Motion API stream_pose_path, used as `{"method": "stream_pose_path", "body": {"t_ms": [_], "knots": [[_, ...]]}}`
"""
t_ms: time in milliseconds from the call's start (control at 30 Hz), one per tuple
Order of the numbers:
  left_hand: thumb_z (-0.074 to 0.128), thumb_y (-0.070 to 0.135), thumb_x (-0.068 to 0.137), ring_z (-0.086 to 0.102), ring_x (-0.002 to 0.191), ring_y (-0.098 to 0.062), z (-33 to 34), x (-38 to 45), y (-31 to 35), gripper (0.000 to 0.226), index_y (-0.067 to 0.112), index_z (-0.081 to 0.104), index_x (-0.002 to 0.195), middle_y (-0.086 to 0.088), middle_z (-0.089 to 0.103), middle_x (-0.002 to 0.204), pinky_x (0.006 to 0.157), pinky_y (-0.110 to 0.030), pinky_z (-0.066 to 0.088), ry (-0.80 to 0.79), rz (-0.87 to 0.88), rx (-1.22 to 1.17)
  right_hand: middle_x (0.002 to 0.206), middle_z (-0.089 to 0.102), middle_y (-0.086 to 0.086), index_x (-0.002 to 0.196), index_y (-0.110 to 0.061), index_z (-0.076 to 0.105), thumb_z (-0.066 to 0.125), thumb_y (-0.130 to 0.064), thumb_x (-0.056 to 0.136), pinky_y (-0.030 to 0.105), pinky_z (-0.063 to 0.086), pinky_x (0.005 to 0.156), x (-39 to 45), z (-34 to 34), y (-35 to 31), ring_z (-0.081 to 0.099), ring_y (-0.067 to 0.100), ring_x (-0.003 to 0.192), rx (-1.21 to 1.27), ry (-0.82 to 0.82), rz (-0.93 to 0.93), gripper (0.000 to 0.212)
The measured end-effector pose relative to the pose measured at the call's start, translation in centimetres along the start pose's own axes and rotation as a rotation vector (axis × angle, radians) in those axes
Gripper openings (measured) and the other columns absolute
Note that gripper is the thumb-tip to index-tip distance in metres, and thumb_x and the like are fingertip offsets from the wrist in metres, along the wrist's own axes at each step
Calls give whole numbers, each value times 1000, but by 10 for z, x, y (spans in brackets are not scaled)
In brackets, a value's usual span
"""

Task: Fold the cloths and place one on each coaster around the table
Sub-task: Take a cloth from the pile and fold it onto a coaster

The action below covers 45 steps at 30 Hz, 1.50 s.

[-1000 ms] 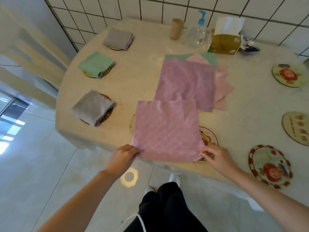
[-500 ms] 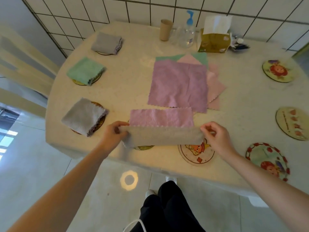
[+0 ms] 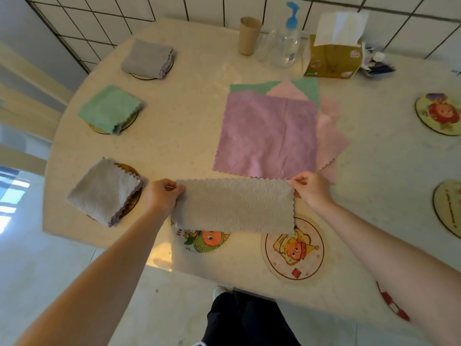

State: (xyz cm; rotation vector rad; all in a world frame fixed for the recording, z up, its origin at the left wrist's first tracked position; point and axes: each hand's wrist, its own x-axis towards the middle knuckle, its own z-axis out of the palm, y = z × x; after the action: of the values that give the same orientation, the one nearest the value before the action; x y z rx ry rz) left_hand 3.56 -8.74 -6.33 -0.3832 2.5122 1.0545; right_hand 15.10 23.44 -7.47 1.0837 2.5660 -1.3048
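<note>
- Head view: left hand [image 3: 162,196] and right hand [image 3: 310,188] each pinch a far corner of the cloth [image 3: 234,206], which lies folded in half, grey side up, at the table's [image 3: 199,126] near edge.
- Cloth overlaps the top of two bare coasters [image 3: 205,239], [image 3: 293,248]; judged: held at both ends to square the fold before halving again.
- Left edge: three coasters already carry folded cloths [image 3: 107,191].
- Centre: flat stack [image 3: 269,133] waits, unfolded.
</note>
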Motion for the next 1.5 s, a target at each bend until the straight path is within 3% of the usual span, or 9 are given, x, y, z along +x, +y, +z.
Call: {"method": "stream_pose_path", "body": {"t_ms": [167, 300, 400, 533, 667, 967, 1067, 1233, 1500], "knots": [[69, 28, 85, 53, 63, -14, 2, 5, 2, 18, 10, 66, 89, -7, 64, 81, 52, -23, 37, 26, 58, 153, 77, 67, 3, 79, -12, 66, 70, -20, 83, 17, 38, 54, 6, 3, 0, 57, 11, 66, -113, 8, -58, 10], [61, 29, 89, 57, 94, -27, 8, -1, -2, 24, 11, 61, 106, -8, 61, 105, 74, -34, 46, 134, 100, 201, 80, 65, -1, 86, -14, 61, 67, -25, 85, 21, 43, 56, 3, 4, -4, 61, 15, 71, -170, 46, -54, 13], [57, 19, 89, 48, 108, -30, 21, -32, -11, 30, 8, 58, 117, -10, 54, 120, 91, -41, 44, 213, 503, 376, 99, 59, -2, 107, -12, 55, 59, -27, 90, 32, 53, 69, -16, 2, -9, 58, 16, 86, -342, 135, -201, 23], [47, 30, 96, 31, 138, -26, 51, -75, -36, 47, 16, 42, 141, -3, 41, 148, 114, -41, 27, -80, 897, 562, 120, 53, 3, 121, -11, 55, 52, -16, 91, 32, 48, 91, -67, 22, -4, 51, 19, 109, -468, -98, -719, 30], [33, 49, 99, 5, 147, -22, 65, -92, -65, 59, 26, 19, 151, 5, 13, 159, 117, -42, 6, -190, 913, 759, 132, 53, -1, 130, -18, 52, 56, -16, 85, 37, 45, 96, -101, 49, 27, 45, 20, 123, -674, -250, -1001, 44], [23, 54, 98, -15, 145, -9, 16, -86, -118, 63, 31, -1, 151, 12, -5, 159, 117, -37, -8, -198, 797, 836, 134, 51, 2, 126, -14, 54, 71, 8, 63, 33, 38, 106, -112, 18, 62, 41, 17, 125, -725, -269, -869, 69], [23, 51, 98, -6, 147, -13, 15, -90, -118, 61, 28, 6, 152, 11, -1, 158, 118, -38, -3, -171, 770, 832, 119, 54, 1, 119, -13, 54, 75, 7, 61, 35, 53, 83, -104, 13, 58, 53, 21, 107, -733, -223, -796, 65], [61, 25, 85, 40, 134, -30, 39, -104, -78, 36, 11, 64, 118, -4, 53, 137, 109, -41, 31, 66, 657, 679, 98, 57, 1, 102, -12, 61, 79, 11, 43, 33, 51, 69, -95, 13, 47, 55, 23, 86, -870, -212, -796, 65], [58, 27, 83, 46, 129, -19, 82, -139, -14, 51, 20, 52, 133, 4, 54, 136, 101, -38, 45, -188, 827, 411, 84, 56, 0, 89, -13, 66, 53, -13, 85, 36, 45, 69, -120, 2, -10, 52, 22, 79, -652, -14, -1061, 14]]}}
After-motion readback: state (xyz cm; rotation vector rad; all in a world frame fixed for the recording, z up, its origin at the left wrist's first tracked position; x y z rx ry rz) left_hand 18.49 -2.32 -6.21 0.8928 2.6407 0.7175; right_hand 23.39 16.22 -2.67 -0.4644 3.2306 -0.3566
